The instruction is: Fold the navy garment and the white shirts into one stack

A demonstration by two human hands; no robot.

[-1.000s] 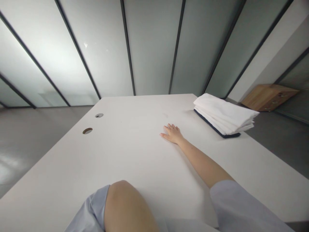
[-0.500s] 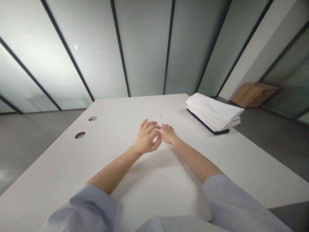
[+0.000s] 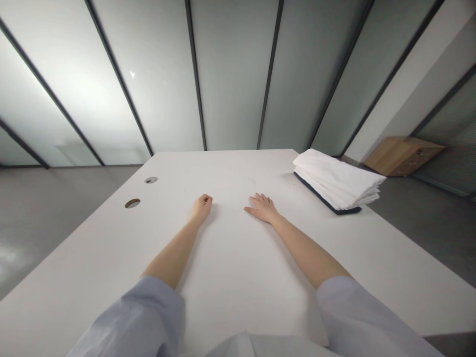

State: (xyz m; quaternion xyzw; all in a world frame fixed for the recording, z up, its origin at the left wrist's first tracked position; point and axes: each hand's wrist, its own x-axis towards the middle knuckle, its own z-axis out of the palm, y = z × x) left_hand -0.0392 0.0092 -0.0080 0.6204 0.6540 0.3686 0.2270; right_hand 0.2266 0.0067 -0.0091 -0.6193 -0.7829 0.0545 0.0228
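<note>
My left hand (image 3: 202,208) rests on the white table (image 3: 226,171) with its fingers curled closed, holding nothing. My right hand (image 3: 263,208) lies flat on the same surface, fingers spread and empty, a short way to the right of the left. The nearest object to it is a stack of folded white cloths (image 3: 336,181), which sits on a dark navy layer near the table's far right corner. Neither hand touches the stack.
Two round cable holes (image 3: 132,203) sit near the table's left edge. Beyond the far edge stand frosted glass panels with dark frames. A low wooden cabinet (image 3: 403,156) stands on the grey floor at the far right.
My left hand came into view and crossed over near the right hand, then drew back left and lies apart from it. My right hand has stayed nearly in place, and the stack is unmoved.
</note>
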